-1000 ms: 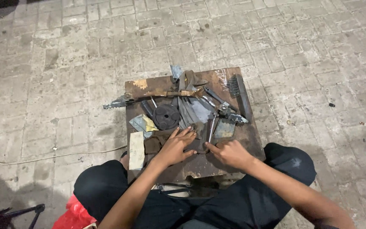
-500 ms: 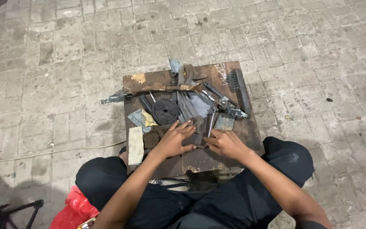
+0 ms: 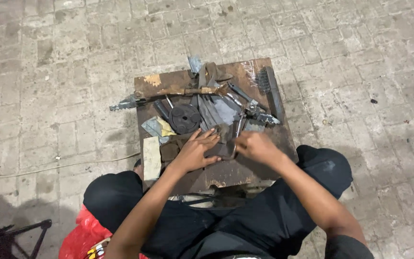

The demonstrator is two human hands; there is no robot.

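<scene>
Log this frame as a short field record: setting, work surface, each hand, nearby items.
setting: outdoor paved ground, person seated with legs around a low board
work surface: rusty brown board cluttered with metal tools and scraps
left hand: fingers spread, pressing flat on a dark piece
right hand: closed around a thin metal tool; grip detail unclear
nearby: dark round disc, pale rectangular block, wire brush, red bag, cable on the ground

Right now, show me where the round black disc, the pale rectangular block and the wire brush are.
Round black disc [image 3: 184, 118], head view, on its flat top face.
Pale rectangular block [image 3: 152, 158], head view, mid-surface.
Wire brush [image 3: 264, 80], head view, on its bristles.
</scene>
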